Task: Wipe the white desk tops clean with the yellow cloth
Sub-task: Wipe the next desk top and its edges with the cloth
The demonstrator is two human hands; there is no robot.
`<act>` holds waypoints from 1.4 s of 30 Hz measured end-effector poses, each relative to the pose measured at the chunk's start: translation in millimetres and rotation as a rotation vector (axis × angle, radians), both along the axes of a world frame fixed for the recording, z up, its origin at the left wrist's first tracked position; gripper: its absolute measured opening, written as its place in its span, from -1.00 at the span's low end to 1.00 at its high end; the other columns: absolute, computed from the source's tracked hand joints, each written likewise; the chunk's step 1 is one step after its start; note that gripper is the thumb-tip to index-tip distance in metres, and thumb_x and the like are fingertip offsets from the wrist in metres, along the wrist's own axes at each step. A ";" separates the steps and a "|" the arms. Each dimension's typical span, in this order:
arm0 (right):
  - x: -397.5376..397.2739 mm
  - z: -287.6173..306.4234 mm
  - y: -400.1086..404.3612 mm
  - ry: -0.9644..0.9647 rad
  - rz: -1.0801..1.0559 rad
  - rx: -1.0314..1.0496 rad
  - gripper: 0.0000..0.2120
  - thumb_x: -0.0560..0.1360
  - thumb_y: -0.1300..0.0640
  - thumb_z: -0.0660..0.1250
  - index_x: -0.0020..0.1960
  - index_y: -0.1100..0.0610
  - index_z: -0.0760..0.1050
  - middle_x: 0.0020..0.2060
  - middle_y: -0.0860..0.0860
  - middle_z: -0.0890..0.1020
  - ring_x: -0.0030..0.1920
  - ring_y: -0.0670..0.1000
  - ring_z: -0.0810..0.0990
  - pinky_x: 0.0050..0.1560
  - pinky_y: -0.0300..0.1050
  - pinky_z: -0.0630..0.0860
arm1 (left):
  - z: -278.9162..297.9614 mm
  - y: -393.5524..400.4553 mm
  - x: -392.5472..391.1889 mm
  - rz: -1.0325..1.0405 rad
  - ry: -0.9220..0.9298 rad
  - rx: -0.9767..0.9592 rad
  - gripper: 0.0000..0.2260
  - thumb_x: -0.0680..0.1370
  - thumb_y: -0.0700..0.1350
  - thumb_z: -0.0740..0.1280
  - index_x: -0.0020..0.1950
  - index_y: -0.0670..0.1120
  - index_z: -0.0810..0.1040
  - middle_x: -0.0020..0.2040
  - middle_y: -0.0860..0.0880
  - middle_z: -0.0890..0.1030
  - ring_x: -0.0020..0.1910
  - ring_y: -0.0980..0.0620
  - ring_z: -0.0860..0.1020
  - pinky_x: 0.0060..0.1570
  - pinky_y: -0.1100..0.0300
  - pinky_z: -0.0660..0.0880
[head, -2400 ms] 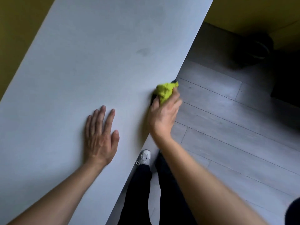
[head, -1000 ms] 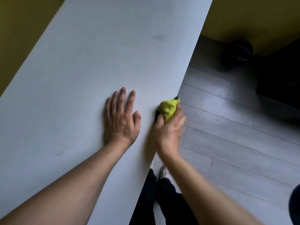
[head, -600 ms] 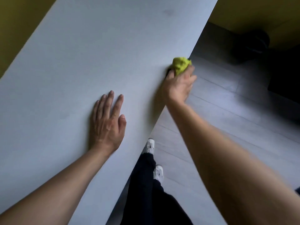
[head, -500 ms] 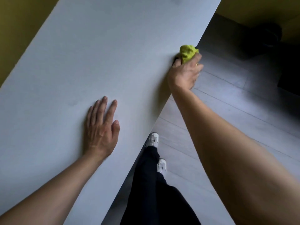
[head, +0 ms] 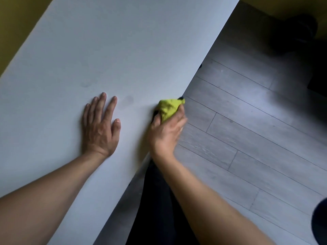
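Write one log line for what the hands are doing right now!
left hand: flat on white desk top | right hand: grips yellow cloth at desk edge | faint smudges unwiped

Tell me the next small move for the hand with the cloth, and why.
Probably slide the right hand and its bunched yellow cloth inward from the desk's edge toward the faint smudge near the flat left hand. The cloth sits at the rim of the white desk top, while that mark looks unwiped.

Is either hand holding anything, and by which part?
The right hand grips the bunched yellow cloth around its near end. The left hand holds nothing, resting flat on the white desk top.
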State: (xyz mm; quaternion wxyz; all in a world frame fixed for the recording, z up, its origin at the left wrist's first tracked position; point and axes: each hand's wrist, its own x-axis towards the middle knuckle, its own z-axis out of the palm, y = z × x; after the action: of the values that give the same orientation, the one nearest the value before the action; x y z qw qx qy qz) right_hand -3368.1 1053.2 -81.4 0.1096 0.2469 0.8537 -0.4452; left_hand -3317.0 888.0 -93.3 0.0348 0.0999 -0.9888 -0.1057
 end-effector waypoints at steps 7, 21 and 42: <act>-156.1 -2.8 34.6 0.009 -0.127 0.142 -0.39 0.58 0.00 0.28 0.55 0.06 0.14 0.26 0.13 0.37 0.29 0.23 0.45 0.19 0.10 0.42 | -1.7 2.6 2.6 0.012 0.004 -0.008 -0.45 0.64 0.01 0.12 0.65 -0.04 0.27 0.67 -0.14 0.21 0.64 -0.20 0.19 0.61 -0.18 0.06; 117.2 11.8 -33.9 -0.011 0.004 -0.031 -0.27 0.53 0.09 0.31 0.60 0.07 0.06 0.27 0.10 0.32 0.34 0.26 0.39 0.31 0.15 0.40 | -0.1 0.6 2.7 0.008 -0.009 -0.020 -0.44 0.63 0.00 0.14 0.65 -0.03 0.26 0.66 -0.15 0.21 0.64 -0.21 0.18 0.62 -0.15 0.05; 190.5 8.1 -60.6 -0.007 0.010 0.107 -0.30 0.55 0.07 0.31 0.60 0.07 0.08 0.23 0.16 0.34 0.29 0.27 0.39 0.25 0.15 0.39 | 0.4 -13.1 9.9 -0.106 -0.054 0.089 -0.45 0.65 -0.01 0.13 0.65 -0.07 0.24 0.67 -0.19 0.16 0.65 -0.22 0.12 0.63 -0.10 -0.06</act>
State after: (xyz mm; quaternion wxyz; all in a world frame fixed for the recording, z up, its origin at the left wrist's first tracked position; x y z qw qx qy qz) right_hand -3177.5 992.7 -73.3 0.1016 0.2496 0.8772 -0.3973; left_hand -3307.1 874.9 -92.9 -0.0020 0.0514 -0.9876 -0.1485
